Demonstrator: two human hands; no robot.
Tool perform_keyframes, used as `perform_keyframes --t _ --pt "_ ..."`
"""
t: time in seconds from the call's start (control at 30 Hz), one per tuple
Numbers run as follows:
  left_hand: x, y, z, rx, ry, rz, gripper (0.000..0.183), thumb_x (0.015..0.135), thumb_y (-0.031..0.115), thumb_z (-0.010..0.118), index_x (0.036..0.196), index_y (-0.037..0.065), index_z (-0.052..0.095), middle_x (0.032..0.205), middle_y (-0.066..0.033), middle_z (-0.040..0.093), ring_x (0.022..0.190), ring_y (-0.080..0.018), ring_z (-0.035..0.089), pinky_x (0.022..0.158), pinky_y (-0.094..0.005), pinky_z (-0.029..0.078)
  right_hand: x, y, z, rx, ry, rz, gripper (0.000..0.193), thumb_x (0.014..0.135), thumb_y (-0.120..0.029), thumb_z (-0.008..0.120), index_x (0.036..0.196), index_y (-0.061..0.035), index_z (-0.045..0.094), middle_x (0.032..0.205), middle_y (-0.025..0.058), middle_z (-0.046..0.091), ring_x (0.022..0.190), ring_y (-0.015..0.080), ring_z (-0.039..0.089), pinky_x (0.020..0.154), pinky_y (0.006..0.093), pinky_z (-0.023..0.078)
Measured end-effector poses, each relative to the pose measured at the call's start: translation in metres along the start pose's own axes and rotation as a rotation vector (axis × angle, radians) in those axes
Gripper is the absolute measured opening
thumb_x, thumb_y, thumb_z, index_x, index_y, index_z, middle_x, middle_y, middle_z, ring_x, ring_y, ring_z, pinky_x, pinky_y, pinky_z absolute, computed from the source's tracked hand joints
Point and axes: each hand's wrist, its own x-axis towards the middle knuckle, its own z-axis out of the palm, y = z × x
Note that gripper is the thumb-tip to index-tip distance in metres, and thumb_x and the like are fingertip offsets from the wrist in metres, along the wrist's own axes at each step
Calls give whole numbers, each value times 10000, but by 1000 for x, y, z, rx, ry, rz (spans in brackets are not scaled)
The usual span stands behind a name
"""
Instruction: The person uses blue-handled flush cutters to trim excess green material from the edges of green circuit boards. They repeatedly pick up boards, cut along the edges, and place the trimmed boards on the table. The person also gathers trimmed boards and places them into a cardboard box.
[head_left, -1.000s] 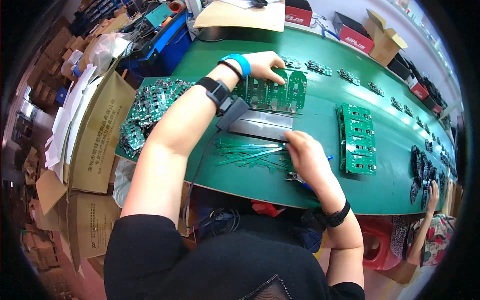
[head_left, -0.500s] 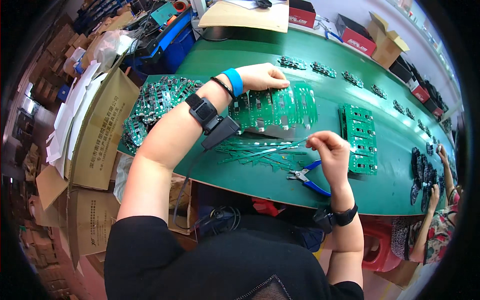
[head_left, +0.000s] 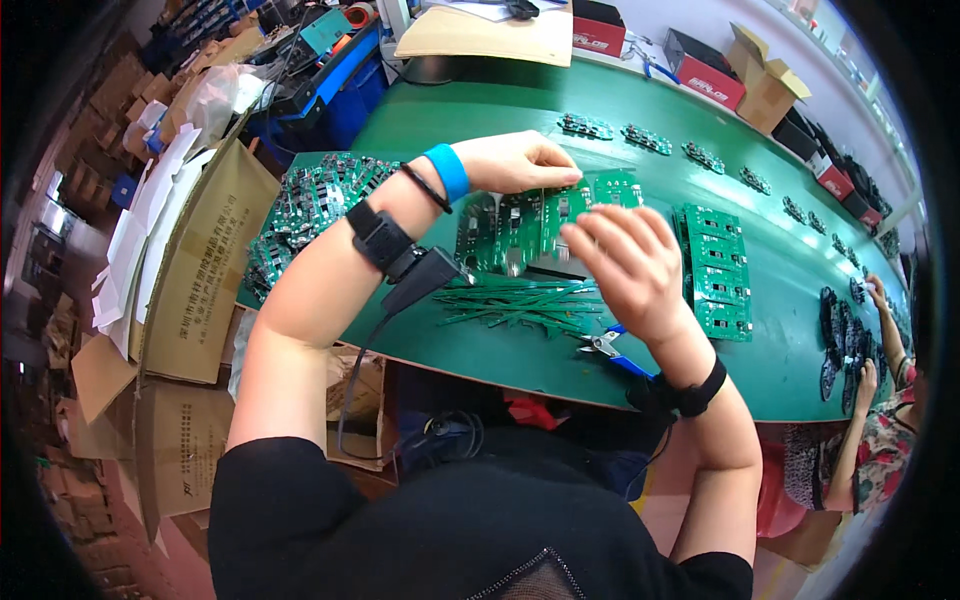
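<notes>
My left hand (head_left: 540, 163) pinches the far edge of a green circuit board panel (head_left: 520, 225), which is held tilted over the bench. My right hand (head_left: 635, 262) is at the panel's right side with its fingers stretched and apart, a little blurred. It holds nothing that I can see; whether its fingertips touch the panel I cannot tell. Thin green board strips (head_left: 520, 305) lie in a loose pile below the panel. Blue-handled cutting pliers (head_left: 605, 345) rest beside the pile, partly hidden by my right wrist. To the right stands a stack of uncut board panels (head_left: 722, 270).
Small separated boards (head_left: 320, 200) are heaped at the left end of the green bench (head_left: 450, 110). Several small boards (head_left: 647, 139) run in a line along the far side. Cardboard boxes (head_left: 200, 260) crowd the left. At far right, a co-worker's hands (head_left: 868, 375) handle dark parts.
My right hand has let go of a thin green strip, which is now among the pile. It has moved up and left to the panel, its fingers opening. My left hand keeps hold of the panel.
</notes>
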Motion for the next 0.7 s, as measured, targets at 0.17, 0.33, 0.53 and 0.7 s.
perform_keyframes --t 0.17,0.33,0.53,0.7 --pt "-45 16 -34 -180 19 -131 380 948 341 572 1184 50 630 1042 -64 674 980 -169 620 836 -305 489 19 19 28 310 -9 457 135 829 -135 640 930 -45 645 823 107 614 785 311 608 683 399 486" --pt "-57 -6 -23 -143 46 -108 388 854 230 718 1155 1 633 926 -53 680 803 -65 593 731 -227 498 20 23 58 430 -123 615 156 842 -151 630 947 -38 651 859 140 622 823 345 614 714 416 486" --pt "-48 -33 -14 -200 95 31 309 884 189 674 1119 -8 640 956 -38 675 851 -77 583 784 -243 490 17 24 70 424 -131 646 161 849 -156 624 949 -33 650 866 146 624 821 354 615 712 420 486" --pt "-37 -37 -15 -135 54 16 289 896 191 655 1112 -1 641 937 -29 671 841 -72 577 772 -244 486 13 30 70 437 -191 662 184 842 -179 635 952 -32 649 863 157 629 813 359 617 717 424 488"
